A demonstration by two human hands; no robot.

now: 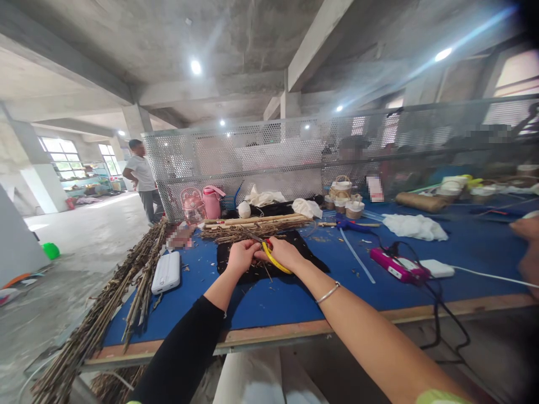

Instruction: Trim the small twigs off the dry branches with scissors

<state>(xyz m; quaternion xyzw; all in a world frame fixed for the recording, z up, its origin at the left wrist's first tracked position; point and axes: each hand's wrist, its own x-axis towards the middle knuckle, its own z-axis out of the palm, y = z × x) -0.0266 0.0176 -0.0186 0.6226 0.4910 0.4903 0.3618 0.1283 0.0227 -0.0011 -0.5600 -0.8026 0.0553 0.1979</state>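
Observation:
My right hand [286, 253] is closed around yellow-handled cutters [275, 259], whose dark jaws point up and left. Close beside it, my left hand [243, 255] has its fingers pinched together near the jaws; what they hold is too small to make out. Both hands are above a black cloth [309, 252] strewn with small twig bits. Just beyond them lies a bundle of thin dry twigs [252, 229], with paler sticks along its far side.
A white power bank [167, 272] and long bundles of dry stalks [126, 275] lie to the left. On the right are a pink power strip [398, 266] with cables, a blue glue gun [351, 225] and white cloth [415, 226]. A perforated metal screen [252, 140] stands behind; a person [143, 179] stands beyond.

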